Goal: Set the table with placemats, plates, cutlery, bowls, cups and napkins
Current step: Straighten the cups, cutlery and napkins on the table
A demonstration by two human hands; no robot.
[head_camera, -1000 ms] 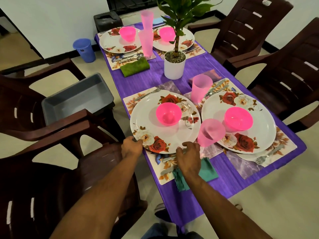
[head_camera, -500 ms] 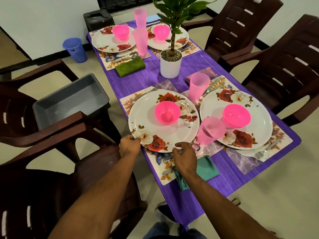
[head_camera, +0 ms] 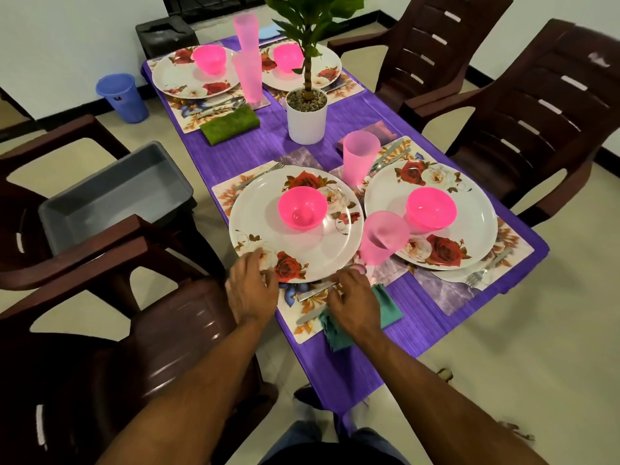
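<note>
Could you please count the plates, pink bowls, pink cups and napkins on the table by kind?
Plates: 4
Bowls: 4
Cups: 4
Napkins: 2 in plain view
Total: 14

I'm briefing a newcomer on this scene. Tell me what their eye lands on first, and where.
The bright pink bowl in the middle of the nearest floral plate stands out first. The left hand touches that plate's near rim, and the right hand rests over the cutlery and teal napkin. Behind stands the potted plant on the purple table.
</note>
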